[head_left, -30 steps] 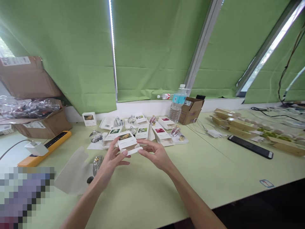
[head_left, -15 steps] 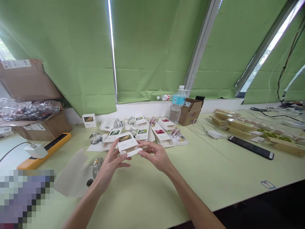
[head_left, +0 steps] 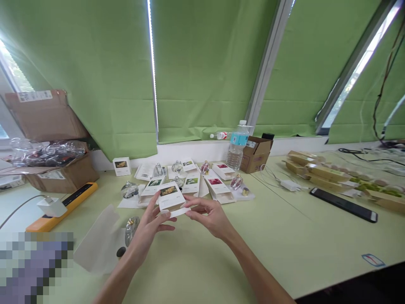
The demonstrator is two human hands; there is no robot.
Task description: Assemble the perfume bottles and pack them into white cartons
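Observation:
A small white carton (head_left: 171, 195) with a yellow flower picture is held up over the table, its flap end turned toward me and standing open. My left hand (head_left: 154, 219) grips its left side, thumb at the near corner. The fingers of my right hand (head_left: 207, 213) pinch the flap on the right. Beyond the carton lie several similar white cartons, among them one with a red picture (head_left: 217, 185), and small glass perfume bottles (head_left: 236, 181). By my left forearm, a glass bottle (head_left: 131, 230) lies on a white paper sheet (head_left: 98, 240) beside a dark cap (head_left: 120, 252).
On the left are an orange power strip (head_left: 71, 205) and a brown cardboard box (head_left: 60, 179) filled with clear plastic. A water bottle (head_left: 236, 154) and a small brown box (head_left: 257, 156) stand at the back. Rightward lie a charger (head_left: 289, 185), a phone (head_left: 343, 204) and food trays (head_left: 329, 177).
The whole view has shifted slightly, with things sitting a little lower in the picture. Both hands keep nearly the same hold on the carton.

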